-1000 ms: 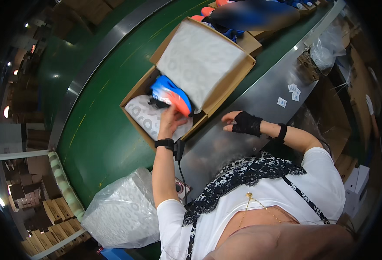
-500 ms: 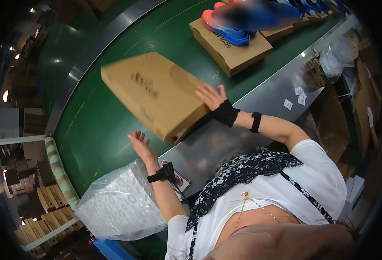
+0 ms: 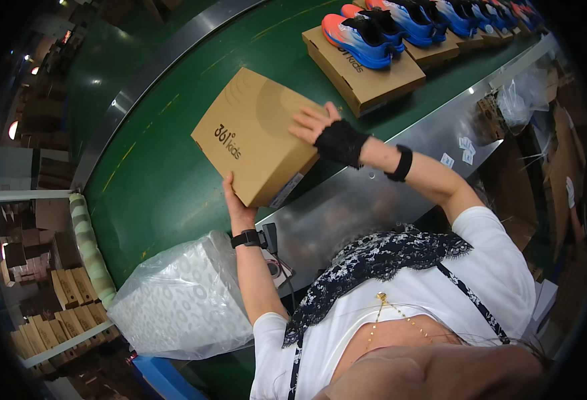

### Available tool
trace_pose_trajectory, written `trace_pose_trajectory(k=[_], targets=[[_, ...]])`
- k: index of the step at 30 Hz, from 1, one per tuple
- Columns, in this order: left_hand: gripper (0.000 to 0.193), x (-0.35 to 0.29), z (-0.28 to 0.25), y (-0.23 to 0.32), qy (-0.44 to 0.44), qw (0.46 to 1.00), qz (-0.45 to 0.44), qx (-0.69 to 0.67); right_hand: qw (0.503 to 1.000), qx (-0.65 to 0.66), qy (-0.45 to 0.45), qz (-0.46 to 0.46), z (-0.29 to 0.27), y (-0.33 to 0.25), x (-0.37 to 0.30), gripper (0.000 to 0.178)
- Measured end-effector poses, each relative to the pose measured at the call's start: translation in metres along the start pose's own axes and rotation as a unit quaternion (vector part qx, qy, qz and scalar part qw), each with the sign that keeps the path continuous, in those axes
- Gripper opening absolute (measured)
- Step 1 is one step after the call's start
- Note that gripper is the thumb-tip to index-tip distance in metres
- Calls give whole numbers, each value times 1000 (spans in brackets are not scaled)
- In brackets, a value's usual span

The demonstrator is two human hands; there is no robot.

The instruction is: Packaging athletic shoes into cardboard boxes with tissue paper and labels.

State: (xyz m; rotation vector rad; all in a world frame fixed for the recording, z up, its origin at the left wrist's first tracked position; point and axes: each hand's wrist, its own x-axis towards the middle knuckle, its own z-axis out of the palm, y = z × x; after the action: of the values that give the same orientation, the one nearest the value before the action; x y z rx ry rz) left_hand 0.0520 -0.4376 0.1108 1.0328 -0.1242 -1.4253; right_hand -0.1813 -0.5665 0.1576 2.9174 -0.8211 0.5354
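A brown cardboard shoebox (image 3: 257, 137), lid closed, is tilted over the green belt in front of me. My left hand (image 3: 240, 207) holds it at its near left corner; one finger shows along the side, and the others are hidden by the box. On the right, my right hand (image 3: 327, 133), in a black fingerless glove, has its fingers stretched out over the lid's right edge. From this view I cannot tell whether those fingers press on the lid.
Farther along the green belt (image 3: 167, 167), blue and orange sneakers (image 3: 363, 43) stand on closed shoeboxes (image 3: 367, 83) in a row. A plastic bag of patterned white paper (image 3: 180, 300) lies at left. Small white packets (image 3: 465, 152) sit on the metal ledge (image 3: 347, 207).
The shoebox has turned and its left end has swung nearer. My left hand has moved up onto its corner. My right hand has shifted slightly right, its fingers over the lid.
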Motion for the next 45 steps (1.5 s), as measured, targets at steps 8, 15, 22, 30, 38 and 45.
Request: trace_pose_trajectory(k=[8, 15, 22, 30, 38, 45], targets=[[55, -79, 33, 47, -13, 989, 140, -41, 729, 541, 7, -419, -190, -70, -13, 13], [54, -193, 20, 58, 65, 963, 236, -110, 598, 609, 63, -517, -237, -105, -35, 13], [53, -303, -5, 21, 202, 913, 322, -149, 506, 664, 8, -551, -247, -118, -48, 15], [60, -412, -41, -53, 353, 794, 414, -271, 416, 666, -132, -604, -235, -151, -50, 18], [81, -463, -136, -130, 484, 600, 519, -370, 580, 606, -158, -520, -195, -173, -54, 26], [75, -378, -146, -100, 442, 719, 448, -296, 819, 491, -74, -288, -105, -139, -37, 10]])
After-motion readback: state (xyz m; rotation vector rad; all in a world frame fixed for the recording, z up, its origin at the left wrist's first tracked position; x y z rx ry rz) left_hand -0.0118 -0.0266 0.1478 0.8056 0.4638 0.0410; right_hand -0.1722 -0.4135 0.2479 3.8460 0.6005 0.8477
